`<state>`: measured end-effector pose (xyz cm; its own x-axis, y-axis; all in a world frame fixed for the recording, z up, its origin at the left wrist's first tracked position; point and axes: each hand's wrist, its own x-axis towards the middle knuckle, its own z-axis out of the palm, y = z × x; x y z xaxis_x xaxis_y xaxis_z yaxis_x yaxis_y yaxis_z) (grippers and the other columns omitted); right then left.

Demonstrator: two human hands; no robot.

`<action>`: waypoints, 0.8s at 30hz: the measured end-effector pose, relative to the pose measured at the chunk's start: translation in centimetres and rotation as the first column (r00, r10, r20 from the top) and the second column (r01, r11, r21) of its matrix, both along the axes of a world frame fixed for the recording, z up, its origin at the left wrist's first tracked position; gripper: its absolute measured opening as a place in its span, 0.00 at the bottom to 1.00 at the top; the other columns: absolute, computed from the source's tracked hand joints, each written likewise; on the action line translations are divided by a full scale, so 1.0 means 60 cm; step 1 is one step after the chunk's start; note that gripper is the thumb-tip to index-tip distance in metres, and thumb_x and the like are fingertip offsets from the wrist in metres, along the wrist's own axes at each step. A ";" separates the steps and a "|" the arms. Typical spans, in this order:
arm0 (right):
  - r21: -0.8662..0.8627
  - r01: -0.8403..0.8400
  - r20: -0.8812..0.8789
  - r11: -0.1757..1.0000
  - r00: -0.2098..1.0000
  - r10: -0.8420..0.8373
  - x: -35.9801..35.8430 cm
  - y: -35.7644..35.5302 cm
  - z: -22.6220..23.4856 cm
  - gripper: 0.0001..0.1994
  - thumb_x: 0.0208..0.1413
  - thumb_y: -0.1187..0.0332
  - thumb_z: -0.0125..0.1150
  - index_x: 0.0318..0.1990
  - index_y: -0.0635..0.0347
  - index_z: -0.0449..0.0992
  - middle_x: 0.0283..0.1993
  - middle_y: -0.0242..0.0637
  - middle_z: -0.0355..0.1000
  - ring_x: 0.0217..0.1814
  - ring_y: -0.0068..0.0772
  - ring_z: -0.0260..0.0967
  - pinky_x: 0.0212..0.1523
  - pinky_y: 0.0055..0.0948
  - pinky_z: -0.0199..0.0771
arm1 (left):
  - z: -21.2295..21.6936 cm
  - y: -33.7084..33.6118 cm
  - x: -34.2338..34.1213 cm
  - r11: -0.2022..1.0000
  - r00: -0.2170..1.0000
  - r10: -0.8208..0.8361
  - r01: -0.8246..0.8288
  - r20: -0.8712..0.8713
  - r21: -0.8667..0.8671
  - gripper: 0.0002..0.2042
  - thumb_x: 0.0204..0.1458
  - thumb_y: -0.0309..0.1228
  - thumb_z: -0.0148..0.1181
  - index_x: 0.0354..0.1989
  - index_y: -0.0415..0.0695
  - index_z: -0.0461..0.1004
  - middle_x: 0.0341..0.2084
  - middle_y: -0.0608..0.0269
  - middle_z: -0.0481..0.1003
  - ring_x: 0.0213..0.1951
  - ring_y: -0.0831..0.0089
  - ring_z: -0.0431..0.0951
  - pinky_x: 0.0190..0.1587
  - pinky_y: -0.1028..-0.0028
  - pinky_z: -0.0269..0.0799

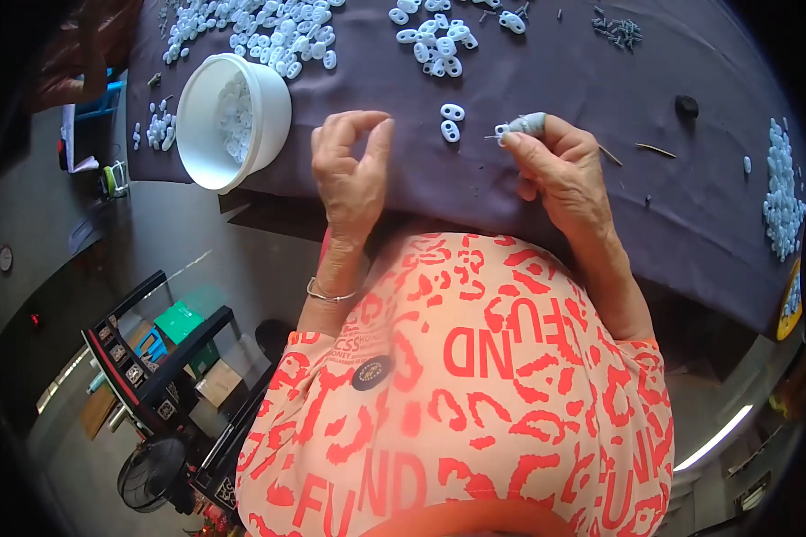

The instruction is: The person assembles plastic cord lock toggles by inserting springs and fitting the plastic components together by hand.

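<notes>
My right hand [560, 166] is over the near part of the dark cloth, its thumb and wrapped index finger pinching a small white two-holed plastic piece [501, 131]. A thin metal bit sticks out from that piece on its left side. Pale wrapping [530, 123] covers the index fingertip. My left hand [349, 170] hovers near the cloth's front edge, thumb and index tips brought together; whatever they may hold is too small to see. Between my hands lie two white two-holed pieces [451, 123], one beyond the other.
Left of my left hand, a white tub [276, 116] with white pieces inside leans open. Loose white piles [287, 36] and dark screws [620, 32] lie at the back. Another pile [782, 192] is far right. Thin sticks [655, 150] and a black lump [686, 106] lie beyond my right hand.
</notes>
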<state>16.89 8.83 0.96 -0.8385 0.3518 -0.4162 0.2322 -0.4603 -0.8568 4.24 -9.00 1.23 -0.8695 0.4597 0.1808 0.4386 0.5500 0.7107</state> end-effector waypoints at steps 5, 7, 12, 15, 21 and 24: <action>0.031 -0.007 0.014 1.000 1.000 0.006 0.001 -0.002 0.001 0.07 0.53 0.68 0.60 0.32 0.63 0.74 0.18 0.21 0.61 0.16 0.09 0.53 0.15 0.14 0.56 | 0.007 0.001 0.005 0.990 0.992 -0.088 0.078 -0.087 -0.114 0.07 0.40 0.30 0.67 0.27 0.43 0.76 0.28 0.64 0.73 0.36 0.68 0.68 0.40 0.70 0.64; 0.062 -0.006 0.009 0.998 1.000 0.005 0.002 -0.004 0.003 0.07 0.53 0.68 0.60 0.32 0.63 0.74 0.18 0.21 0.62 0.16 0.10 0.54 0.15 0.14 0.56 | 0.007 0.019 0.015 0.975 0.976 -0.163 0.137 -0.145 -0.174 0.09 0.37 0.32 0.69 0.27 0.45 0.77 0.29 0.64 0.73 0.37 0.68 0.68 0.41 0.70 0.63; 0.129 -0.007 0.031 0.992 1.000 0.003 0.001 -0.005 0.006 0.07 0.53 0.68 0.60 0.32 0.63 0.75 0.19 0.22 0.64 0.16 0.10 0.56 0.16 0.14 0.56 | -0.013 0.045 0.025 0.972 0.974 -0.195 0.176 -0.113 -0.154 0.11 0.34 0.33 0.70 0.26 0.46 0.76 0.28 0.64 0.71 0.36 0.65 0.66 0.39 0.68 0.63; 0.170 -0.013 0.027 0.985 1.000 0.008 0.003 -0.005 0.003 0.07 0.53 0.68 0.60 0.32 0.63 0.75 0.19 0.22 0.64 0.16 0.10 0.56 0.16 0.14 0.56 | -0.011 0.051 0.028 0.968 0.960 -0.237 0.220 -0.150 -0.121 0.09 0.35 0.30 0.69 0.25 0.45 0.75 0.27 0.64 0.71 0.34 0.66 0.68 0.37 0.68 0.64; 0.184 -0.009 0.015 0.983 1.000 0.006 0.003 -0.005 0.005 0.07 0.53 0.68 0.60 0.31 0.63 0.75 0.19 0.22 0.65 0.16 0.11 0.57 0.16 0.13 0.56 | -0.008 0.057 0.037 0.984 0.984 -0.175 0.175 0.019 0.026 0.07 0.38 0.23 0.66 0.25 0.43 0.74 0.24 0.65 0.73 0.26 0.69 0.70 0.29 0.72 0.67; 0.183 0.021 0.016 0.983 1.000 -0.025 0.006 -0.001 0.007 0.07 0.53 0.68 0.60 0.32 0.63 0.75 0.19 0.22 0.65 0.16 0.11 0.57 0.16 0.13 0.57 | -0.006 0.062 0.024 0.972 0.963 -0.228 0.217 -0.146 -0.084 0.07 0.38 0.24 0.66 0.26 0.43 0.74 0.25 0.65 0.73 0.28 0.69 0.70 0.30 0.72 0.67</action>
